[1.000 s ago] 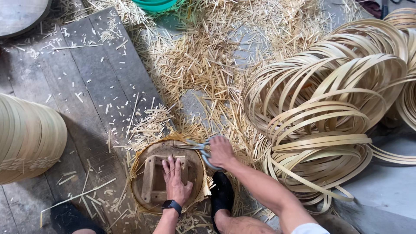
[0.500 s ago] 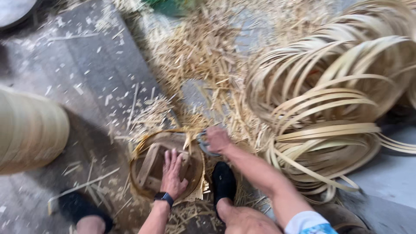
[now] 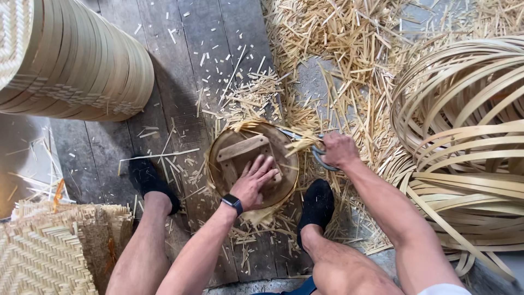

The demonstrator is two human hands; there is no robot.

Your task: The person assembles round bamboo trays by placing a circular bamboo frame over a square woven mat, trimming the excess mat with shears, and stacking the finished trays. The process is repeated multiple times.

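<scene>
A round wooden form [image 3: 273, 143] with a crossed wooden brace lies on the plank floor between my feet, with woven bamboo ends sticking out around its edge. My left hand [image 3: 253, 182], a dark watch on its wrist, presses flat on the form's lower right. My right hand [image 3: 338, 150] grips metal scissors [image 3: 305, 140] at the form's right rim, blades among the protruding bamboo strips.
A stack of round bamboo trays [image 3: 71, 60] lies on its side at top left. Woven bamboo mats [image 3: 49, 251] sit at bottom left. Coils of bamboo strip [image 3: 464, 131] fill the right. Cut bamboo scraps [image 3: 333, 43] litter the floor. My feet wear black socks.
The camera has swung left and down, so the tray stack and mats come into view. My hands stay on the form and scissors at the same rim.
</scene>
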